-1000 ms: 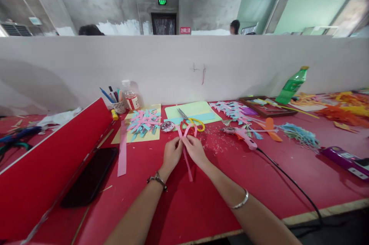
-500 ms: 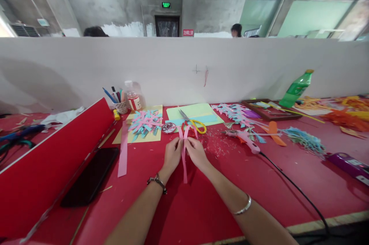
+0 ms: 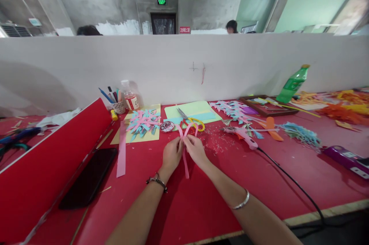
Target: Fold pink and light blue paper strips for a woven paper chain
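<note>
A narrow pink paper strip (image 3: 186, 163) is pinched between the fingertips of my left hand (image 3: 172, 154) and my right hand (image 3: 196, 149). Its upper part is split into two ends that curl apart above my fingers, while a single tail hangs below. Both hands are closed and almost touch each other over the red table. Just beyond them lie yellow-handled scissors (image 3: 198, 123), partly behind the curled paper, and a small round tin (image 3: 167, 126). To the left, a pile of pink and blue paper pieces (image 3: 144, 122) rests on yellow paper, beside a wider pink strip (image 3: 121, 152).
A black phone (image 3: 89, 177) lies left near a slanted red board (image 3: 57, 164). On the right are a pink glue gun (image 3: 243, 136) with a black cord, a blue fringed paper bundle (image 3: 300, 134) and a purple device (image 3: 346, 158). A green bottle (image 3: 292, 85) stands behind.
The two upper ends of the pink strip have spread wider apart, and its tail has swung slightly right. My hands keep their pinch. The whole view has shifted slightly.
</note>
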{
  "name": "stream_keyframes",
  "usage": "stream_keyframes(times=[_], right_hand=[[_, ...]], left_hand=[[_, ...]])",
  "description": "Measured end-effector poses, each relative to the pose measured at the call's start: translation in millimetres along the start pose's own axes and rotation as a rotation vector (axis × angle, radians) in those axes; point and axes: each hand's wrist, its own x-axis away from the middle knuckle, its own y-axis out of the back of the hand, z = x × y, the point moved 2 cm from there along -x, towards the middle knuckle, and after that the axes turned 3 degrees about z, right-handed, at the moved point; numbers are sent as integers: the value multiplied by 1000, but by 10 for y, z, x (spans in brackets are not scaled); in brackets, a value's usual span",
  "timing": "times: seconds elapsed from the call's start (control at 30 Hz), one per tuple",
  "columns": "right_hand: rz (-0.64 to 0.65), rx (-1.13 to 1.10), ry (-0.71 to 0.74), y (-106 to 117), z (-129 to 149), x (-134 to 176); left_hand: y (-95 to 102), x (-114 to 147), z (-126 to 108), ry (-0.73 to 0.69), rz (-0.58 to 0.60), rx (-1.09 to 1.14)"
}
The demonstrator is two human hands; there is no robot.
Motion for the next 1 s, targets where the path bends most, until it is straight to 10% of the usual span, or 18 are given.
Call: stream_keyframes(times=[1.0], right_hand=[[11,6,54,-17,45,11]], left_hand=[[-23,-14,-6,23,-36,180]])
